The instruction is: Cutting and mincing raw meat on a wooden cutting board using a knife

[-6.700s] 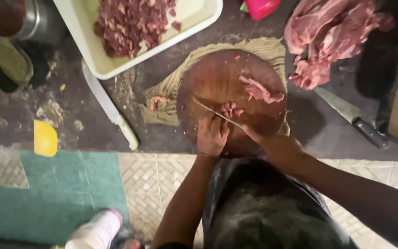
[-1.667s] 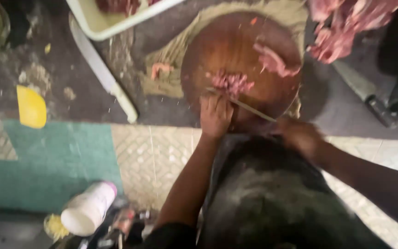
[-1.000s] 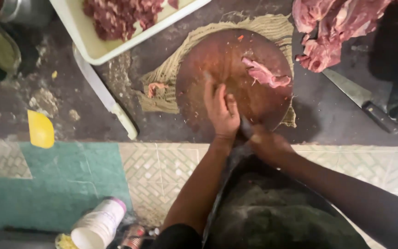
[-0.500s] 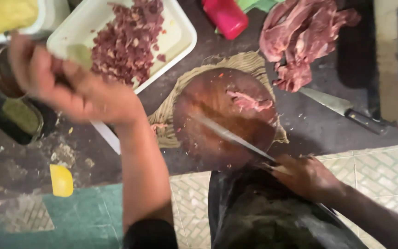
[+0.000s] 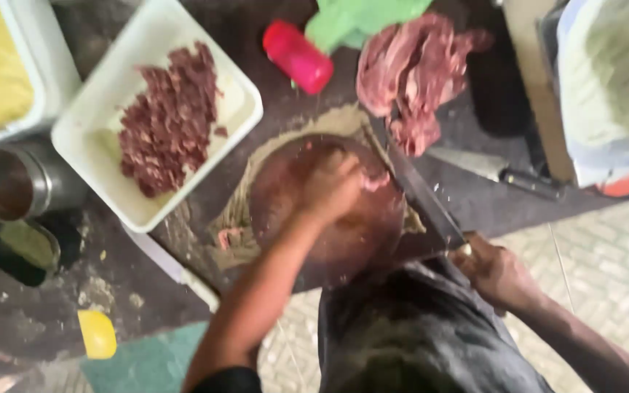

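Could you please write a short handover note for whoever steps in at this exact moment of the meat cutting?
Left hand: lies on the round wooden chopping board, over a small piece of raw meat.
Right hand: grips the handle of a long knife, blade slanting over the board's right edge.
Done: a heap of chopped meat lies in the white tray to the left.
Left: a large uncut slab of raw meat waits beyond the board. A second knife lies on the counter to the right.
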